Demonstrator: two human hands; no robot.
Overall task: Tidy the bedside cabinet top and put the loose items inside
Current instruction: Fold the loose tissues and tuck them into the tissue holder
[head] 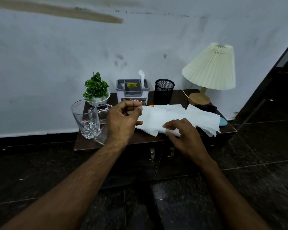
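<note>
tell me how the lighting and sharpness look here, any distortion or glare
Head view: dim, cool light, lamp appears unlit; white tissue is the brightest patch, not blown out; wide-angle lens bends the skirting line; floor at the bottom edge looks soft; only small highlights on the glass.
</note>
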